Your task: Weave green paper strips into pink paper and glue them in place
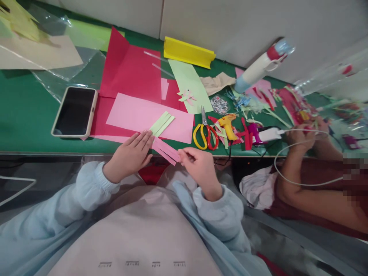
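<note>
Pink paper strips (165,150) stick out over the front edge of the table, lying side by side. My right hand (198,163) pinches their outer end between thumb and fingers. With fingers stretched flat, my left hand (133,153) presses at the other end, where the pink strips meet pale green strips (162,124). Those green strips slant away across a pink paper sheet (143,111). Whether the pink and green strips are joined is hidden under the left fingertips. Scissors (205,132) with one yellow and one red handle lie to the right of the sheet.
A phone (75,112) lies at left, beside red card (132,73). A yellow glue gun (228,126), paper scraps (221,134), a bag of small beads (220,104) and a bottle (258,67) are at right. A co-worker's hands (304,134) work farther right, near a white cable (309,142).
</note>
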A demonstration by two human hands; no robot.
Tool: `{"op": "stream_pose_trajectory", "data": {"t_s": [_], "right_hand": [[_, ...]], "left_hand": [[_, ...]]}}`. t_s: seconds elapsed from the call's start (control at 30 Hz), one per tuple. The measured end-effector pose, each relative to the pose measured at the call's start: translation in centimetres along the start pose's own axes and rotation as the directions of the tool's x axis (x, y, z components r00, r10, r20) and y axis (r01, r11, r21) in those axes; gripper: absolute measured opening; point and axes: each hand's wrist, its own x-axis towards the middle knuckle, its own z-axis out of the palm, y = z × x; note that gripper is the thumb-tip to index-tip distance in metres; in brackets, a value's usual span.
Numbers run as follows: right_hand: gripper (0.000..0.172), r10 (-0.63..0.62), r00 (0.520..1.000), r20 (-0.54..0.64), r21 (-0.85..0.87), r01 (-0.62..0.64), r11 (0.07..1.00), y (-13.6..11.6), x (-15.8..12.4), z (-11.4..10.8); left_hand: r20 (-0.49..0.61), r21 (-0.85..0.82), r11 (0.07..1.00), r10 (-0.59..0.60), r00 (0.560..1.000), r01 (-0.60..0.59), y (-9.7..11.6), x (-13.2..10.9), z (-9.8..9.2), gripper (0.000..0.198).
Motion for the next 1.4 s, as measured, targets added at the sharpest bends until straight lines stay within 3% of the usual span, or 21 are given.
{"op": "stream_pose_trajectory", "data": {"t_s": [0.1,0.2,0.3,0.5,0.67,0.83,1.07,1.23,1.4], "right_hand": [[0.036,-0.341,0.94,0.02,-0.18,0.339,0.923,-1.4,1.1,3.1],[0.043,-0.43,0.887,0.166,-0.308,0.461,0.832,-0.6,1.7,6.1],[0.045,-0.426,0.878,0.216,-0.377,0.478,0.794,0.9,1.6,7.6],[0.045,-0.452,0.868,0.204,-0.383,0.496,0.779,1.6,1.2,7.9],[0.045,-0.469,0.862,0.192,-0.389,0.506,0.77,1.5,1.2,8.0],[0.044,-0.483,0.856,0.184,-0.398,0.514,0.76,1.7,1.1,8.0],[0.042,-0.516,0.839,0.172,-0.419,0.536,0.733,2.0,1.2,8.1],[0.042,-0.531,0.83,0.174,-0.457,0.545,0.703,2.0,1.1,8.1],[0.04,-0.548,0.82,0.168,-0.482,0.553,0.68,2.0,1.2,8.0]], "left_hand": [[0.0,-0.028,1.0,-0.008,1.0,0.008,0.0,0.0,0.1,0.058],[-0.015,-0.051,0.998,-0.024,1.0,0.024,0.1,-0.1,0.1,0.057],[-0.016,-0.044,0.999,-0.029,0.999,0.028,0.2,-0.1,0.1,0.057],[-0.042,-0.023,1.0,-0.02,0.999,0.019,-0.1,-0.4,-0.4,0.06],[-0.189,-0.001,0.973,-0.227,0.955,0.231,-0.9,-2.4,-1.3,0.063],[-0.193,0.019,0.936,-0.341,0.92,0.351,-0.4,-4.5,-1.7,0.062],[-0.214,0.022,0.95,-0.298,0.93,0.31,1.2,-4.8,-1.8,0.056],[-0.212,0.042,0.973,-0.212,0.954,0.225,1.5,-3.8,-1.8,0.041],[-0.187,0.059,0.99,-0.117,0.975,0.13,1.7,-3.1,-1.9,0.038]]}}
